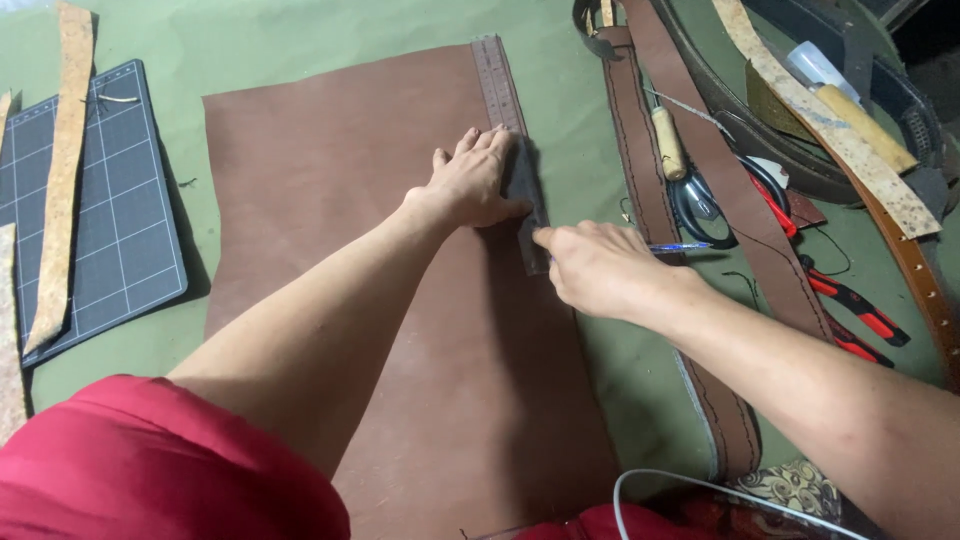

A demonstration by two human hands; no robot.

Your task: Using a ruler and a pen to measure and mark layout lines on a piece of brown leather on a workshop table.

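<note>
A large brown leather sheet point(340, 150) lies flat on the green table cover. A long metal ruler point(497, 85) runs along the sheet's right edge. My left hand point(475, 180) presses flat on the ruler, fingers spread and pointing away from me. My right hand point(595, 270) grips a blue pen point(680, 247), with the fingertips at the ruler's near end by the leather's edge. The pen's tip is hidden by the fingers.
A dark gridded cutting mat point(120, 210) with a tan cork strip point(60, 170) lies at the left. Stitched brown leather straps point(640, 160), an awl with a wooden handle point(668, 140), scissors point(710, 205) and red-handled pliers point(860, 310) crowd the right. A white cable point(700, 485) curls near me.
</note>
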